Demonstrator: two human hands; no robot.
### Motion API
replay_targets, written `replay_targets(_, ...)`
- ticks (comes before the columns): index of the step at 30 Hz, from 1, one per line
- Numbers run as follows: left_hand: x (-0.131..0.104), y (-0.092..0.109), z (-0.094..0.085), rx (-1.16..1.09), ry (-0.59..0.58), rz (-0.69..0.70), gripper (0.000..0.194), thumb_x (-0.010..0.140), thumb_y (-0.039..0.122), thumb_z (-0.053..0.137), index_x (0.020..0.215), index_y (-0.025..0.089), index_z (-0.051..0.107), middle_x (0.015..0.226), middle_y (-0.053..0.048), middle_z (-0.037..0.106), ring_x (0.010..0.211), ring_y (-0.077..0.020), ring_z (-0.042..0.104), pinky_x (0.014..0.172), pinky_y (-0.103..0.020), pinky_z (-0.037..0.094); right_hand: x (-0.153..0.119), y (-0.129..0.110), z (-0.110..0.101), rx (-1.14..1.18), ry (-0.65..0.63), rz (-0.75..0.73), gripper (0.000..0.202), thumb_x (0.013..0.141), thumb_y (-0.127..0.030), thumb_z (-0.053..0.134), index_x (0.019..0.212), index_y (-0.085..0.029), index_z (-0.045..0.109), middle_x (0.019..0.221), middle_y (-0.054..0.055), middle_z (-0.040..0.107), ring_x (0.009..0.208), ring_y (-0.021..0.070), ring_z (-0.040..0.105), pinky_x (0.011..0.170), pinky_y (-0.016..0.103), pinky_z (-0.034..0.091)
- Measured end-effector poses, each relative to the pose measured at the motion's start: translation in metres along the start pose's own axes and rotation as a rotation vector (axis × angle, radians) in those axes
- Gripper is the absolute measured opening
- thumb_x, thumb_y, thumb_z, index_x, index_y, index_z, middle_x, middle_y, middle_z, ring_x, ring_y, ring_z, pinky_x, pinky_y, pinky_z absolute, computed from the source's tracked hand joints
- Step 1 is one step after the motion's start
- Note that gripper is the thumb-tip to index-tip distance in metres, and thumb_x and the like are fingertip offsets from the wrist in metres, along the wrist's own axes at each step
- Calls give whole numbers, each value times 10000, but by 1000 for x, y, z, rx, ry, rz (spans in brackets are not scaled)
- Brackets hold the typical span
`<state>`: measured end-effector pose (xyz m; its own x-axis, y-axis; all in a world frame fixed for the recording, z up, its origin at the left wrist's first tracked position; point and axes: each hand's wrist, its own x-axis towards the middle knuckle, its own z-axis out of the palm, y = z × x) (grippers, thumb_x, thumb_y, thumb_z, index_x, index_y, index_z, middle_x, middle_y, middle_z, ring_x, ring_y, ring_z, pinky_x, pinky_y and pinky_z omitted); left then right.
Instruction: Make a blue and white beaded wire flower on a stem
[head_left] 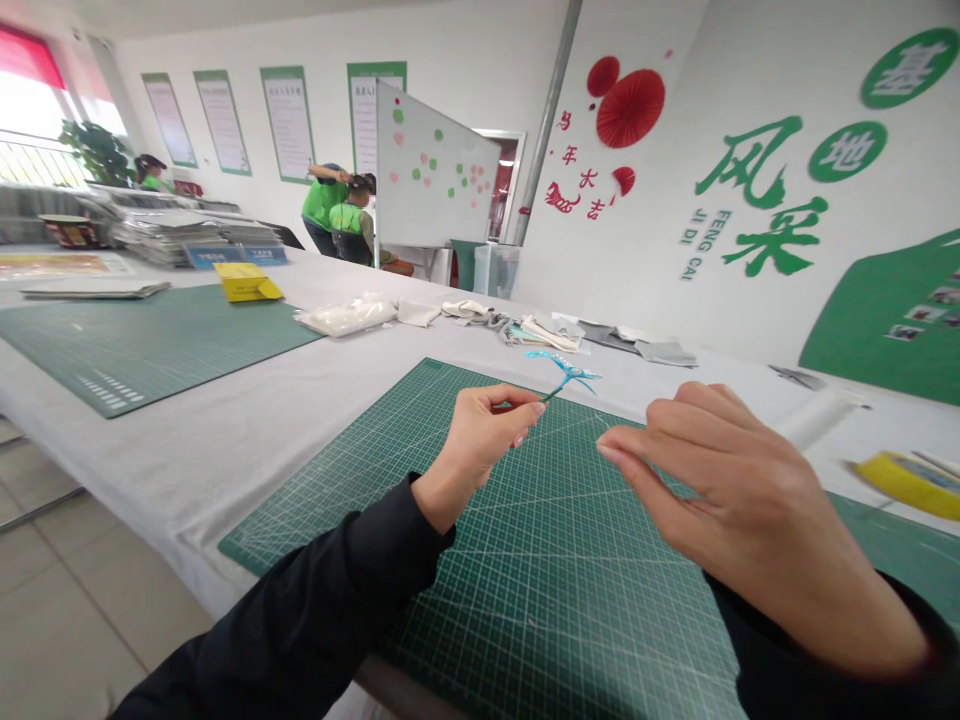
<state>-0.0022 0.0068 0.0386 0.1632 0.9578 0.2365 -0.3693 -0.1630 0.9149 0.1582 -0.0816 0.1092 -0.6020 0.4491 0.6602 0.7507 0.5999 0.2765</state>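
Observation:
My left hand (pixel 491 435) pinches the green stem of a small blue craft flower (pixel 571 374) between thumb and fingertips. Thin blue petals or strands with pale, shiny specks spread from the top of the stem. To the right, my right hand (pixel 720 490) is raised with thumb and index finger pressed together, apart from the flower. Whatever its fingertips hold, if anything, is too small to make out. Both hands are above a green cutting mat (pixel 525 580) with a white grid.
Behind the mat lie a clear bag of white material (pixel 349 315) and folded cloth pieces (pixel 544 332). A second cutting mat (pixel 172 335) with a yellow box (pixel 246 283) is at left. Yellow tape (pixel 911 482) sits at right. People in green vests (pixel 349 220) are in the background.

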Motion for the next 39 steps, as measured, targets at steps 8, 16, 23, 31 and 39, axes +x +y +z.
replay_targets(8, 0, -5, -2, 340, -86, 57, 75, 685, 193, 668, 687, 128, 706, 528, 18, 572, 487, -81, 470, 501, -230, 380, 0, -3, 1, -64, -24, -34, 216, 876, -155, 553, 672, -174, 620, 605, 18, 454, 660, 173, 383, 641, 347, 308)
replay_targets(16, -7, -4, -3, 689, -383, 169, 123, 693, 106, 583, 614, 126, 676, 630, -11, 617, 600, -107, 544, 563, -239, 403, 5, -10, 4, -193, -62, -131, 245, 857, -135, 570, 615, -170, 574, 592, 5, 414, 639, 169, 365, 615, 341, 287)
replay_targets(23, -8, 2, -10, 726, -756, 165, 119, 704, 81, 594, 670, 126, 699, 674, -12, 634, 623, -101, 555, 602, -231, 423, 0, 7, 10, -132, -88, -80, 261, 907, -206, 535, 658, -170, 604, 611, 5, 433, 664, 165, 381, 628, 328, 301)
replay_targets(31, -3, 8, -16, 368, -887, -22, 73, 723, 188, 696, 741, 143, 750, 717, -31, 636, 628, -103, 550, 584, -231, 424, -15, 33, 19, 191, -68, 202, 188, 901, -282, 558, 789, -219, 696, 618, -2, 517, 673, 146, 468, 633, 291, 388)
replay_targets(39, -4, 7, -17, 69, -746, -108, 85, 669, 231, 760, 725, 167, 754, 671, -14, 602, 451, -43, 396, 444, -227, 311, -20, 41, 34, 369, -37, 517, 176, 841, -339, 625, 745, -235, 729, 596, -16, 550, 595, 123, 482, 571, 284, 382)
